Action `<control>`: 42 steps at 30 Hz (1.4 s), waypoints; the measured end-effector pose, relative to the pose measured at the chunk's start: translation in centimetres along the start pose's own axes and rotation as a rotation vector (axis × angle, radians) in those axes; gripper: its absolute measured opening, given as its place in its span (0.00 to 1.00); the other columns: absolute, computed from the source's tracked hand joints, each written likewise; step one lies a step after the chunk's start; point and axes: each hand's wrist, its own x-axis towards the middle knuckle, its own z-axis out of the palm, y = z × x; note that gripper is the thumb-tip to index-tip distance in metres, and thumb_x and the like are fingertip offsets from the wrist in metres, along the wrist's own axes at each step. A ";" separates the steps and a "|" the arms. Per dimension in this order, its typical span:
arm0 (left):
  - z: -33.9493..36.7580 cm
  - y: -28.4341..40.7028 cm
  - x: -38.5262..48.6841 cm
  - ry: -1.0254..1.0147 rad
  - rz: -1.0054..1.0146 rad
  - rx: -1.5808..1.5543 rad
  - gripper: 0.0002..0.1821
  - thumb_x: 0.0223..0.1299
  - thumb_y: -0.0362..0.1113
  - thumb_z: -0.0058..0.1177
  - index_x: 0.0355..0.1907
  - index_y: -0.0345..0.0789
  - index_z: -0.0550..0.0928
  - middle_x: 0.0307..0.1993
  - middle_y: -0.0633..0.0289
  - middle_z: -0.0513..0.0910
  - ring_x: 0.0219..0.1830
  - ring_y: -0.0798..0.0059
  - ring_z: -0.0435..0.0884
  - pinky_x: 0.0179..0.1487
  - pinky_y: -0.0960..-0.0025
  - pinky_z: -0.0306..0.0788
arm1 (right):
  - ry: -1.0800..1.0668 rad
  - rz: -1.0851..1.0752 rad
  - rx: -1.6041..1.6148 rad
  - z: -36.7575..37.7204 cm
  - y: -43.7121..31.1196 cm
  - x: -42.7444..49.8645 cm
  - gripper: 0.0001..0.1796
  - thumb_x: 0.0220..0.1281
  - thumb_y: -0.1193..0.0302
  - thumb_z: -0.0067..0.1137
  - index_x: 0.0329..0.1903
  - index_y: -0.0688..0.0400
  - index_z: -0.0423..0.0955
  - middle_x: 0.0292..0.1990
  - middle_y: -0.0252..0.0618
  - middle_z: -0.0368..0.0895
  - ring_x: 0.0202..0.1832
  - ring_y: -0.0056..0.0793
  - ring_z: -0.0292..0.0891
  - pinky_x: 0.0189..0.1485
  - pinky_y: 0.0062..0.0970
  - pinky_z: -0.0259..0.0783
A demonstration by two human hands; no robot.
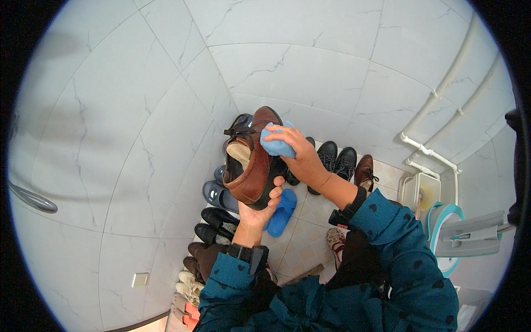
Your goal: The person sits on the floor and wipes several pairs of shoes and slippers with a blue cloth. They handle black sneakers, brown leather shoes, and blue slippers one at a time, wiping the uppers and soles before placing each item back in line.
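My left hand (257,216) grips a brown leather lace-up shoe (253,174) by its heel and dark sole, from underneath. The toe points up and away from me, and the shoe is held in the air above the floor. Black laces and a pale insole show on its upper side. In my right hand (300,151) is a bunched light-blue cloth (277,141), pressed against the side of the shoe near the toe. My fingers cover part of the cloth. A similar brown shoe (365,170) stands on the floor by the far wall.
Black shoes (345,162) line the far wall; slippers (220,196), black flats (211,234) and white shoes (188,286) line the left wall. Blue slippers (282,213) lie below my hands. At right are white pipes (429,151), a brush in a container (425,191) and a grey-and-teal mop bucket (450,232).
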 end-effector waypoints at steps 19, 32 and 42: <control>1.0 -0.8 0.0 0.156 -0.125 0.237 0.39 0.67 0.70 0.36 0.64 0.37 0.71 0.45 0.35 0.76 0.30 0.49 0.77 0.21 0.57 0.70 | -0.007 -0.025 -0.117 -2.0 1.1 -0.7 0.23 0.52 0.83 0.64 0.53 0.55 0.77 0.57 0.39 0.80 0.63 0.45 0.72 0.65 0.42 0.66; -2.6 -0.2 0.3 0.295 -0.091 0.692 0.34 0.76 0.62 0.34 0.64 0.33 0.73 0.49 0.45 0.83 0.39 0.54 0.86 0.33 0.54 0.81 | -0.011 0.032 -0.001 -4.9 2.7 -0.3 0.21 0.52 0.82 0.61 0.51 0.57 0.79 0.52 0.42 0.80 0.56 0.46 0.73 0.62 0.37 0.68; -0.9 -0.6 0.0 0.395 0.097 0.917 0.31 0.78 0.57 0.38 0.70 0.36 0.70 0.65 0.56 0.76 0.65 0.66 0.76 0.69 0.61 0.70 | 0.049 0.430 -0.016 -6.1 4.4 0.0 0.17 0.59 0.79 0.57 0.52 0.58 0.75 0.43 0.44 0.82 0.45 0.36 0.78 0.53 0.32 0.73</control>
